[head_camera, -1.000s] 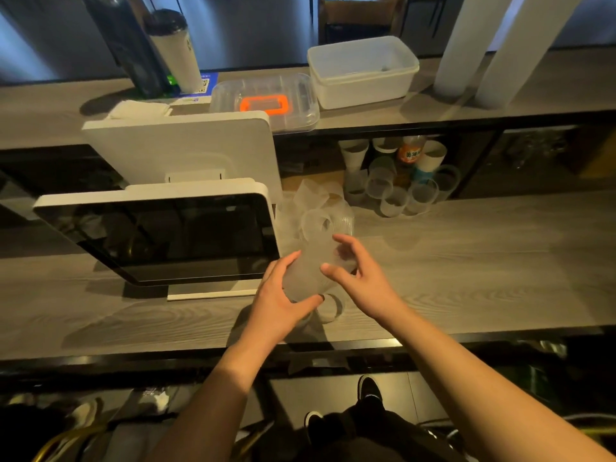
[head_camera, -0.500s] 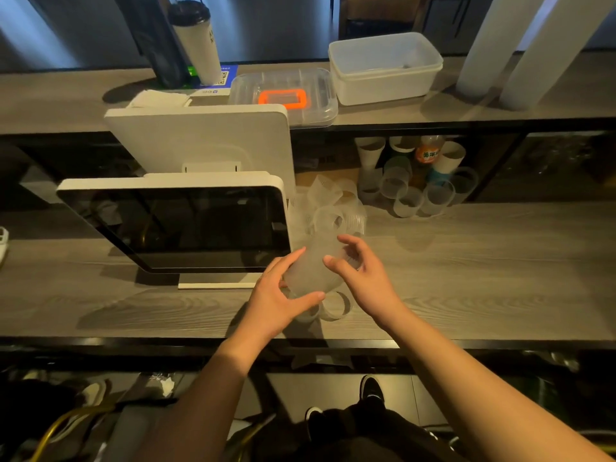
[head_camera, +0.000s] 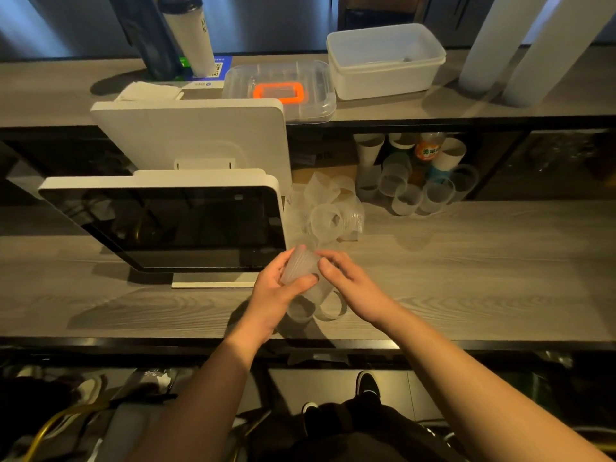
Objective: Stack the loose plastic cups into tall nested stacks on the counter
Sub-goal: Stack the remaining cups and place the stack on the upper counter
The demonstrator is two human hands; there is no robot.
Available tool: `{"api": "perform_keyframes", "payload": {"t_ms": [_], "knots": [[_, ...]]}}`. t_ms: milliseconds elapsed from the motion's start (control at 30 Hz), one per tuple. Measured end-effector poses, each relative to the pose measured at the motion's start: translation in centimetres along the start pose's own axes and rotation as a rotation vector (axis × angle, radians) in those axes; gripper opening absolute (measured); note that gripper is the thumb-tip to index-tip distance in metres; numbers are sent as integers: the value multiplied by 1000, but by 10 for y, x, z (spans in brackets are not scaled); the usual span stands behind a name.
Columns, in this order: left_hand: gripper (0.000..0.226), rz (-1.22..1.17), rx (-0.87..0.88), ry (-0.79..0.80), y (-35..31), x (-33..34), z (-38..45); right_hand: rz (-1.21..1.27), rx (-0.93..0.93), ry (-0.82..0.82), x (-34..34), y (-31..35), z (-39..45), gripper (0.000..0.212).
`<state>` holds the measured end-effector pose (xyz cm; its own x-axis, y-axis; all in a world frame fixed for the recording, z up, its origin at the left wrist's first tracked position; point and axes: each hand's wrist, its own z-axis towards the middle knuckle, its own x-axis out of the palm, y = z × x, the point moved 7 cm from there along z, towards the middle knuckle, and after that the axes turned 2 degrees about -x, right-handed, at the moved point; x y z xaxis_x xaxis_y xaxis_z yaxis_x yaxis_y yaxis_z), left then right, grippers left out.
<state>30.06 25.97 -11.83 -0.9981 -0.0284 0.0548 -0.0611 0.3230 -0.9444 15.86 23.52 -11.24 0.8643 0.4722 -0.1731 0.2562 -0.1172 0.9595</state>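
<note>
We hold a frosted, ribbed plastic cup (head_camera: 300, 266) tilted above the front edge of the grey wood-grain counter (head_camera: 466, 278), our left hand (head_camera: 271, 296) curled round its side with the thumb pressed across it, while our right hand (head_camera: 348, 283) touches its far side with bent fingers; whether those truly grip we cannot tell. We judge this the nesting step: the cup must next be lined up and pushed onto the short stack (head_camera: 301, 308) lying just beneath. Behind it a loose heap of cups (head_camera: 325, 211) waits beside the glossy screen (head_camera: 166, 221). All are thin, translucent and tapered, so should slide together easily.
</note>
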Motion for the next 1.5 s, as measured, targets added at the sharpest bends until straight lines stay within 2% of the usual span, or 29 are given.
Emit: {"api": "perform_keyframes", "payload": {"t_ms": [100, 200, 267, 400, 467, 533, 600, 733, 800, 900, 1033, 1100, 1200, 1300, 1400, 1500], "knots": [[86, -10, -9, -37, 7, -3, 3, 141, 67, -86, -10, -16, 5, 62], [82, -26, -23, -100, 18, -13, 2, 31, 157, -283, -31, -58, 10, 44], [86, -14, -44, -133, 28, -22, 0, -132, 247, -258, -36, -91, 8, 58], [76, -18, -67, -185, 47, -38, -7, -415, 319, -15, -28, -135, 5, 103], [73, -24, -71, -206, 53, -43, -11, -442, 308, 15, -21, -144, 9, 117], [75, -24, -79, -214, 58, -46, -12, -478, 298, -14, -14, -149, 17, 121], [77, -18, -93, -212, 62, -48, -13, -561, 290, -50, -9, -152, 24, 117], [68, -12, -97, -221, 62, -52, -15, -679, 238, -91, -7, -158, 25, 89], [66, -21, -90, -218, 63, -53, -17, -610, 208, -143, -9, -159, 21, 86], [70, -20, -79, -219, 64, -54, -19, -326, 212, -255, -15, -157, 7, 88], [75, -5, -82, -177, 61, -48, -16, -220, 101, -361, -32, -137, -6, 91], [75, -6, -86, -156, 57, -44, -14, -108, 75, -396, -40, -120, -9, 80], [70, 38, -85, -117, 51, -37, -10, 88, 35, -384, -47, -89, -6, 59], [69, 84, -83, -68, 44, -27, -9, 234, -29, -294, -47, -55, -3, 56], [67, 85, -59, -35, 36, -18, -7, 176, -80, -196, -40, -28, -2, 59], [66, 87, -24, -29, 29, -11, -6, 113, -92, -164, -35, -21, -4, 59]]}}
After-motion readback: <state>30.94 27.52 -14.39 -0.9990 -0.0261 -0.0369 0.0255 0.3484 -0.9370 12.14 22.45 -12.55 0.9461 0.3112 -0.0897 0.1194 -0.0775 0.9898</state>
